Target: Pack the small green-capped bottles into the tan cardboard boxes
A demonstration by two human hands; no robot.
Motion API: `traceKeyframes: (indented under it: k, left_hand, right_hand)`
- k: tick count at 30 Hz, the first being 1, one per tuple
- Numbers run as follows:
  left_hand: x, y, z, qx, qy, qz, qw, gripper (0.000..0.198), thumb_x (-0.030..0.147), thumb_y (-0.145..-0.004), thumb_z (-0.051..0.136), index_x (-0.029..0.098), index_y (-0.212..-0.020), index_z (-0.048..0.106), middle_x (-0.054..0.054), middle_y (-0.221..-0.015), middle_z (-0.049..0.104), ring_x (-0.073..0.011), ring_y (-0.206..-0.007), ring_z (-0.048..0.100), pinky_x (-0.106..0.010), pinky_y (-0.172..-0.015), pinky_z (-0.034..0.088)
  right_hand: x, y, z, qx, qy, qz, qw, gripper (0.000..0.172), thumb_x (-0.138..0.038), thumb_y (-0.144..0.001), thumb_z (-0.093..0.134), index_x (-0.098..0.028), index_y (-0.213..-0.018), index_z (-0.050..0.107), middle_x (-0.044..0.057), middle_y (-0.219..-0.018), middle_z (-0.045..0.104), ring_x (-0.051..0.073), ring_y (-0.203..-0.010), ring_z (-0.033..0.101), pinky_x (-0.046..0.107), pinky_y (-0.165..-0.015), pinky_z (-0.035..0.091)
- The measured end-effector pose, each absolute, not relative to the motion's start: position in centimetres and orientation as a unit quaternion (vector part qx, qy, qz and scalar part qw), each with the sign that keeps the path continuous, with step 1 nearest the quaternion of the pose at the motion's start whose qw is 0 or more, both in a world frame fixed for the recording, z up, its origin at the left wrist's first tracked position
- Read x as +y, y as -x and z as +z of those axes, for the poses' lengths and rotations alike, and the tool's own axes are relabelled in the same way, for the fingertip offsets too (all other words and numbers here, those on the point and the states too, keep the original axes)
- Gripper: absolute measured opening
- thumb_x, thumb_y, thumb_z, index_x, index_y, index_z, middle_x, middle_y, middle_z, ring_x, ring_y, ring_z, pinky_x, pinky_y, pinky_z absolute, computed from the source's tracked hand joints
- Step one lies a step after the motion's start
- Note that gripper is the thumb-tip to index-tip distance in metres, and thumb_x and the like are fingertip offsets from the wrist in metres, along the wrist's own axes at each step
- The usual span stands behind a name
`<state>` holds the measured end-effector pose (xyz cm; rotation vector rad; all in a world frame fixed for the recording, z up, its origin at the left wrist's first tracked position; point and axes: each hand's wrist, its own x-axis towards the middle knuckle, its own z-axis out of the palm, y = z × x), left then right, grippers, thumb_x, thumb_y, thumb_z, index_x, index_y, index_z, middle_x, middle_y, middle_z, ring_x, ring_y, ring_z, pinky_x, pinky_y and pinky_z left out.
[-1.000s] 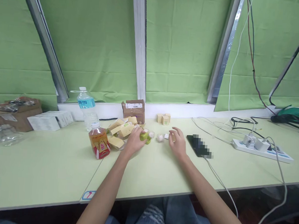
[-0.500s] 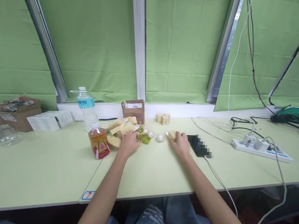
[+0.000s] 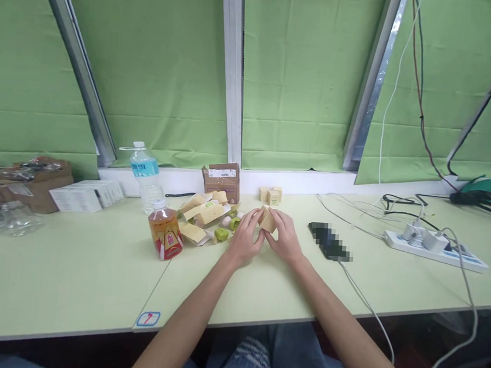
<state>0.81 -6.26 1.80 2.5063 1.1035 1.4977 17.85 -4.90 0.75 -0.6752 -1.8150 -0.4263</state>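
Observation:
My left hand [image 3: 245, 239] and my right hand [image 3: 282, 238] meet at the middle of the pale green table [image 3: 80, 274], both closed around a small tan cardboard box [image 3: 267, 219] held just above the surface. To the left of my hands lies a heap of flattened tan cartons [image 3: 203, 212], with small green caps [image 3: 222, 234] and a white round piece [image 3: 226, 221] beside it. A short bottle of amber drink [image 3: 164, 233] stands left of the heap.
A water bottle [image 3: 146, 174], a brown carton [image 3: 223, 178] and three small tan boxes [image 3: 270, 195] stand near the sill. White boxes [image 3: 84, 196] and brown packaging [image 3: 31, 181] are far left. A dark phone [image 3: 328, 240], cables and a power strip [image 3: 435, 248] lie to the right.
My right hand picked up the small tan box from the table and carried it left. My left hand left the green caps and joined it on the box.

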Motion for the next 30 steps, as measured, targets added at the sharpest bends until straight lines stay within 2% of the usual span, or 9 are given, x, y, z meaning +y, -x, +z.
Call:
traceKeyframes:
  k: [5,8,10,12,15,17,23,30]
  left_hand:
    - [-6.6,-0.8,1.4,0.262,-0.774,0.533,0.218,0.049,0.026,-0.098,0.047,0.018,-0.146,0.048,-0.014,-0.137,0.061,-0.0273,-0.12,0.061,-0.043,-0.103,0.051]
    - [-6.8,-1.7,1.0,0.241,-0.742,0.554,0.29,0.046,0.029,-0.099,0.046,0.017,-0.143,0.05,-0.013,-0.133,0.064,-0.0267,-0.118,0.062,-0.041,-0.101,0.052]
    - [-6.7,-2.1,0.8,0.254,-0.728,0.551,0.319,0.045,0.033,-0.1,0.045,0.016,-0.141,0.051,-0.013,-0.13,0.066,-0.0258,-0.113,0.064,-0.038,-0.094,0.055]
    - [-6.5,-2.1,0.8,0.286,-0.724,0.543,0.314,0.046,0.036,-0.099,0.048,0.016,-0.14,0.052,-0.014,-0.127,0.067,-0.0249,-0.11,0.066,-0.035,-0.087,0.057]
    - [-6.2,-1.4,1.1,0.337,-0.732,0.537,0.248,0.054,0.034,-0.094,0.059,0.018,-0.145,0.05,-0.014,-0.126,0.067,-0.022,-0.106,0.066,-0.031,-0.081,0.057]
    - [-6.2,-0.9,1.4,0.352,-0.742,0.53,0.209,0.056,0.03,-0.093,0.061,0.02,-0.147,0.049,-0.013,-0.124,0.068,-0.0195,-0.1,0.067,-0.03,-0.078,0.056]
    - [-6.7,-0.2,2.1,0.357,-0.78,0.49,0.156,0.053,0.022,-0.09,0.06,0.018,-0.143,0.051,-0.011,-0.116,0.069,-0.0191,-0.097,0.065,-0.03,-0.078,0.055]
    - [-7.0,-0.3,2.4,0.355,-0.798,0.467,0.136,0.036,0.022,-0.091,0.059,0.019,-0.127,0.06,-0.009,-0.112,0.07,-0.0188,-0.092,0.064,-0.031,-0.078,0.053]
  right_hand:
    - [-5.3,-17.4,0.6,-0.781,0.237,-0.14,0.561,0.069,-0.027,-0.097,0.061,-0.024,-0.158,0.029,0.016,-0.138,0.06,0.03,-0.13,0.057,0.05,-0.104,0.051]
    - [-5.2,-17.5,0.5,-0.768,0.276,-0.129,0.563,0.064,-0.031,-0.095,0.064,-0.022,-0.153,0.038,0.016,-0.134,0.064,0.03,-0.123,0.061,0.049,-0.102,0.049]
    - [-5.0,-17.8,0.4,-0.767,0.311,-0.138,0.545,0.057,-0.028,-0.094,0.062,-0.02,-0.147,0.045,0.016,-0.131,0.067,0.029,-0.12,0.063,0.047,-0.102,0.046]
    - [-4.8,-18.0,0.3,-0.774,0.337,-0.149,0.515,0.049,-0.022,-0.094,0.059,-0.02,-0.142,0.051,0.014,-0.13,0.069,0.027,-0.121,0.063,0.044,-0.103,0.043]
    - [-4.6,-18.3,0.2,-0.792,0.354,-0.163,0.471,0.045,-0.015,-0.093,0.054,-0.022,-0.138,0.056,0.012,-0.131,0.069,0.025,-0.125,0.061,0.041,-0.105,0.04]
    - [-4.4,-18.2,0.1,-0.807,0.349,-0.171,0.445,0.049,-0.012,-0.093,0.052,-0.021,-0.142,0.054,0.012,-0.133,0.069,0.024,-0.125,0.061,0.041,-0.105,0.038]
    - [-4.3,-17.9,-0.2,-0.829,0.32,-0.2,0.412,0.072,-0.004,-0.091,0.045,-0.017,-0.16,0.028,0.014,-0.135,0.068,0.023,-0.124,0.061,0.041,-0.105,0.038]
    - [-4.3,-17.9,-0.4,-0.831,0.311,-0.195,0.418,0.065,-0.007,-0.094,0.046,-0.017,-0.157,0.036,0.014,-0.135,0.068,0.023,-0.126,0.062,0.041,-0.103,0.04]
